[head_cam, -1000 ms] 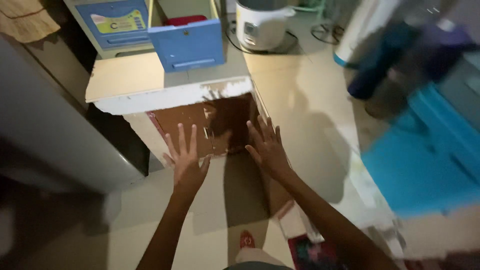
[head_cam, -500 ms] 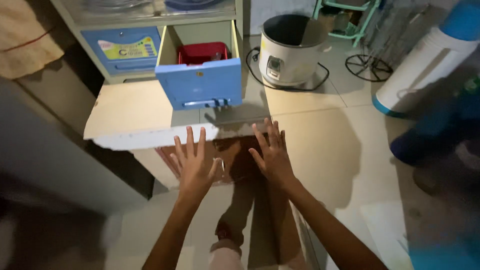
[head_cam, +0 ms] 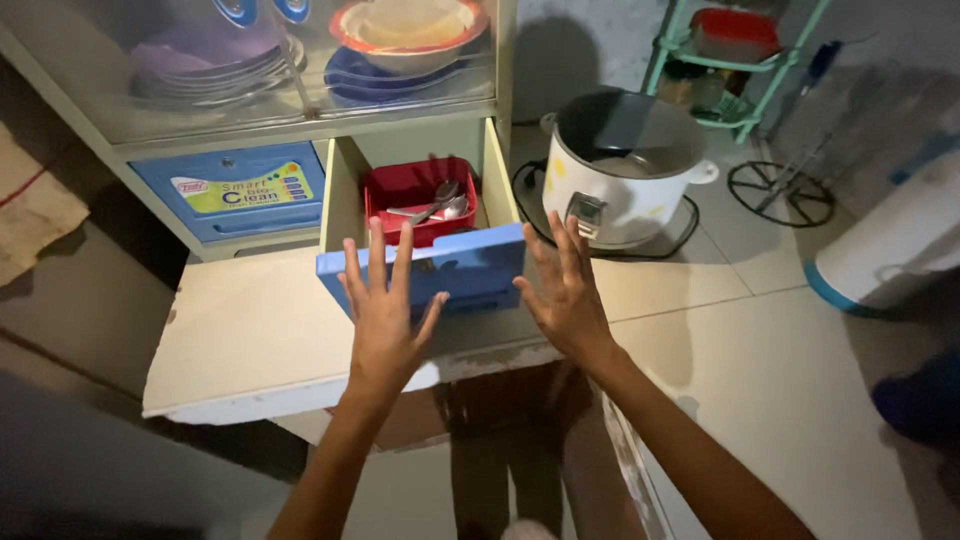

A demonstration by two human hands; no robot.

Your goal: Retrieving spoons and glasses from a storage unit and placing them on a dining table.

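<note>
Head view: left hand & right hand hover w/ fingers spread, empty, just before the open blue drawer at the table's back edge. Red tray w/ spoons sits inside. Likely reach step; next calls for touching drawer front.

The scene is dim, lit from above and behind the wearer, whose shadow falls dark over the cabinet front below the white worktop. The tiled floor catches the most light. Soft glare veils the glass cupboard door. The lower left corner sinks into blurred murk, and the right edge looks smeared, perhaps by motion.
</note>
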